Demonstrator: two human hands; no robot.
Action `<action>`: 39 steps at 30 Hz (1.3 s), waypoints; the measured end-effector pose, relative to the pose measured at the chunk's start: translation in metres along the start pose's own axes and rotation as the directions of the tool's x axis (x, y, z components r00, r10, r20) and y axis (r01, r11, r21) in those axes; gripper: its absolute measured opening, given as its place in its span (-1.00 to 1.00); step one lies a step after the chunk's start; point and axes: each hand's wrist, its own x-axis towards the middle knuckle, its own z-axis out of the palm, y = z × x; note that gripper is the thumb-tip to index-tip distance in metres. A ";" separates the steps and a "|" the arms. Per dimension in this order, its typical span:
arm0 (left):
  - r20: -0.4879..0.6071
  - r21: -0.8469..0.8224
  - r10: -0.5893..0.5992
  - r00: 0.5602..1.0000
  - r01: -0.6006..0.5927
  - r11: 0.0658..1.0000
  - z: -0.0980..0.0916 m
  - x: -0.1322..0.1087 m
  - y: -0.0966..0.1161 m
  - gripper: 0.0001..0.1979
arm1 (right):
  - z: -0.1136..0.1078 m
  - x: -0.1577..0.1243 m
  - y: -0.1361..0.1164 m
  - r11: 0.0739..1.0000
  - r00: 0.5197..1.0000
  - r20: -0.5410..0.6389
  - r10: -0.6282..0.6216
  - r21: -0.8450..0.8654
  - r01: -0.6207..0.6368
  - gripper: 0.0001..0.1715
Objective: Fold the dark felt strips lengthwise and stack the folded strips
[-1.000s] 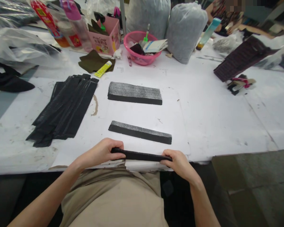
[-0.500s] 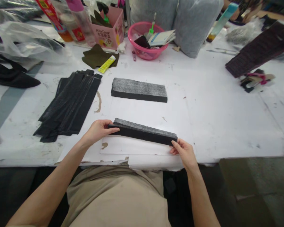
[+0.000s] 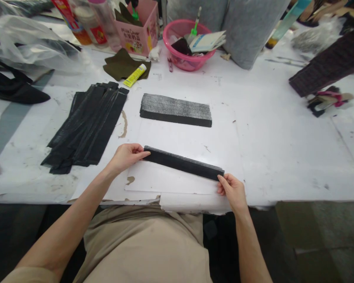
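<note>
Between my two hands is a black fabric strip [image 3: 183,163], folded lengthwise, with a thin grey edge showing along its far side. My left hand [image 3: 131,156] pinches its left end between thumb and fingers. At the lower right end, my right hand [image 3: 231,186] grips the strip with the thumb on top. Farther back on the white table lies a second strip [image 3: 176,107], its grey fuzzy side up and a black band along the near edge. A pile of black strips [image 3: 88,127] lies to the left of my hands.
A yellow tube [image 3: 135,75] rests on dark olive fabric pieces [image 3: 118,65]. Behind stand a pink box [image 3: 135,37] and a pink basket [image 3: 191,61] of small items. A dark patterned block [image 3: 321,63] and clips [image 3: 327,100] are at right; another person's hand shows top right.
The strip's grey far part has narrowed to a thin edge as the black fold covers more of it. My left hand has moved slightly right and away from me, and the whole view has shifted a little.
</note>
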 end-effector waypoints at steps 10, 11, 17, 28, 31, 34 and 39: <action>0.001 0.021 0.034 0.999 -0.034 0.999 -0.003 0.004 -0.009 -0.60 | -0.002 0.004 0.005 0.994 1.000 0.005 -0.001 -0.110 0.001 -0.49; 0.000 0.027 0.037 0.999 -0.037 0.999 -0.003 0.004 -0.009 -0.60 | -0.002 0.004 0.005 0.992 1.000 0.005 -0.002 -0.123 0.002 -0.49; -0.023 0.114 0.068 0.997 -0.065 0.991 -0.001 0.005 -0.016 -0.60 | -0.003 0.006 0.006 0.986 1.000 0.016 -0.003 -0.168 0.005 -0.48; -0.049 0.212 0.056 0.997 -0.045 0.976 0.003 0.007 -0.024 -0.60 | -0.002 0.005 0.004 0.981 1.000 0.008 -0.004 -0.195 0.006 -0.47; -0.056 0.242 0.044 0.997 -0.029 0.970 0.004 0.007 -0.021 -0.62 | -0.001 0.005 0.003 0.980 1.000 0.002 -0.001 -0.198 0.001 -0.47; -0.064 0.254 0.041 0.997 -0.024 0.967 0.004 0.006 -0.019 -0.62 | 0.000 0.005 0.002 0.980 1.000 -0.003 -0.002 -0.199 0.002 -0.46; -0.085 0.272 0.032 0.996 -0.008 0.962 0.004 0.005 -0.016 -0.65 | -0.001 0.006 0.003 0.974 1.000 -0.010 0.000 -0.225 -0.002 -0.46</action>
